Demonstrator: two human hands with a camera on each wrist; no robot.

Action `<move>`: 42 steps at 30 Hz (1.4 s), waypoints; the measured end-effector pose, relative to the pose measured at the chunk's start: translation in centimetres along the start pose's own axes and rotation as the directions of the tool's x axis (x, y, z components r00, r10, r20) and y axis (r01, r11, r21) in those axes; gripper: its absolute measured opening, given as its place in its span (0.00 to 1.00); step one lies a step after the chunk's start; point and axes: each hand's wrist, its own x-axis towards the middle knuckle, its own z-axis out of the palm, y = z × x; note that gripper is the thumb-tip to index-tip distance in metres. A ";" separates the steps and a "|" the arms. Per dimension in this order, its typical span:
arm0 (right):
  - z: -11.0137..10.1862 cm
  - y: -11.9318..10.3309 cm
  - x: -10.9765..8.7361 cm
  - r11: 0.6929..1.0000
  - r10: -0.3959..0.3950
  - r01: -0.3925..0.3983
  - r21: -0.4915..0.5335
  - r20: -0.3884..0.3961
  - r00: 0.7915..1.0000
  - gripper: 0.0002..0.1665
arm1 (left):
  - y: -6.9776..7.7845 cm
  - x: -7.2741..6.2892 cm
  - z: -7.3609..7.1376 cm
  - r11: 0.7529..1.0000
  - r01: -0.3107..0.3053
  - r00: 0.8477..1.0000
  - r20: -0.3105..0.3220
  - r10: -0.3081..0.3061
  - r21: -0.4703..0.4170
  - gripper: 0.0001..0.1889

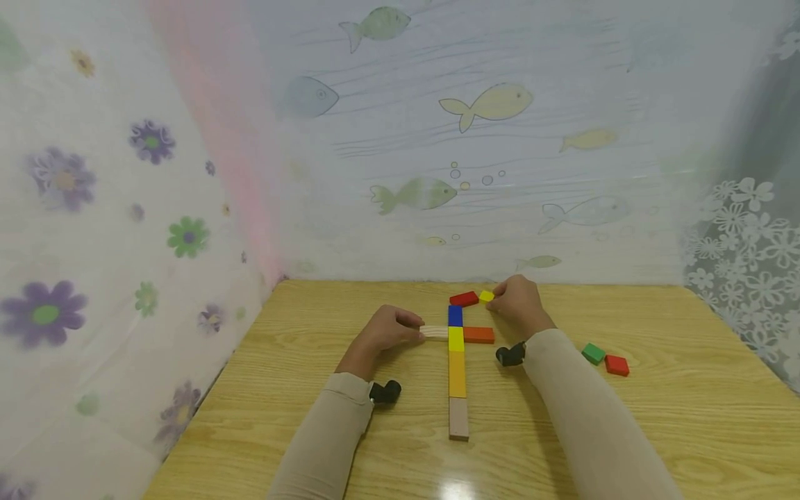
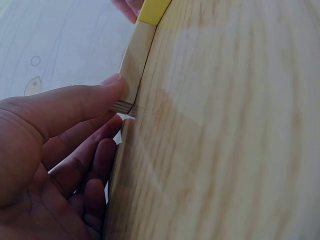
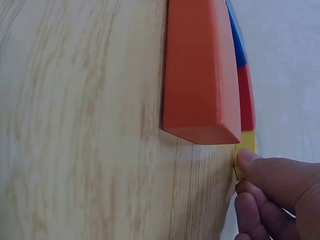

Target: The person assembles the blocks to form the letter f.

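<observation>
Near the table's middle, wooden blocks form a cross-like figure. My left hand (image 1: pixel 389 329) pinches the outer end of a plain wood block (image 1: pixel 435 332), whose other end meets a yellow block (image 1: pixel 456 339). An orange block (image 1: pixel 478 335) lies on the opposite side. At the top, my right hand (image 1: pixel 519 300) pinches a small yellow block (image 3: pixel 246 142) against the end of a red block (image 1: pixel 464 299). Under the red block sits a blue block (image 1: pixel 455 316). Below the middle come an amber block (image 1: pixel 457 374) and a brownish block (image 1: pixel 459 419).
To the right of my right forearm, a green block (image 1: pixel 593 353) and another red block (image 1: pixel 617 365) lie on the wooden table (image 1: pixel 675 430). A fish-patterned curtain (image 1: pixel 500 229) hangs along the back edge, a flowered one (image 1: pixel 125 333) at the left.
</observation>
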 end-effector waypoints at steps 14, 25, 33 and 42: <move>-0.6 0.5 -0.2 1.000 -0.026 0.026 -0.012 0.023 0.999 0.30 | 0.1 0.0 0.1 1.000 -0.010 1.000 0.005 0.010 -0.006 0.14; -2.2 1.4 -1.7 0.993 -0.113 0.112 -0.035 -0.019 0.993 0.31 | 0.0 0.0 0.2 1.000 -0.005 1.000 0.001 0.005 0.003 0.14; -3.3 1.5 -4.2 0.988 -0.148 0.146 -0.050 -0.041 0.988 0.32 | 0.2 -0.2 0.1 1.000 -0.001 1.000 0.004 0.001 0.005 0.14; -4.3 2.5 -7.2 0.984 -0.175 0.172 -0.044 -0.088 0.981 0.31 | 0.2 -0.2 0.0 1.000 0.008 1.000 -0.001 -0.008 0.012 0.14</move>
